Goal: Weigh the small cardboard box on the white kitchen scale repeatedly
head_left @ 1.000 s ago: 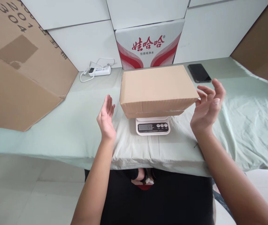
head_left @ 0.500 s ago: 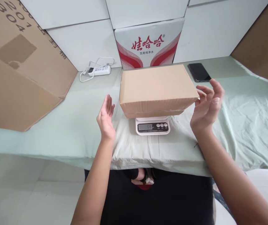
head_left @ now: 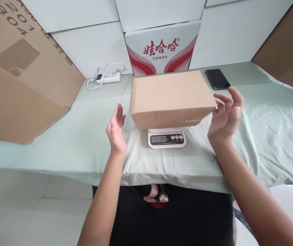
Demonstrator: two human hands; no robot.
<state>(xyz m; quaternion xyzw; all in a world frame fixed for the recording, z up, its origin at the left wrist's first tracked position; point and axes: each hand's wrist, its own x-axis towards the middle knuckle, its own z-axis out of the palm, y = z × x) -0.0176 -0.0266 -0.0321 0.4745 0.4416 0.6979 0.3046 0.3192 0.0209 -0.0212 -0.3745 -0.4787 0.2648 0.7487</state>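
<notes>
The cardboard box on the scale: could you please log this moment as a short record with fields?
box: closed cardboard box resting on a white kitchen scale
left hand: left hand open, beside the box's left end, apart from it
right hand: right hand open, fingers curled at the right end; contact unclear
surface: pale green cloth
behind: black phone, power strip, red-and-white carton

Cardboard box [head_left: 170, 97] is set on scale [head_left: 167, 138], flanked by left hand [head_left: 116, 128] and right hand [head_left: 225, 118]; phone [head_left: 217, 79] behind right.
</notes>
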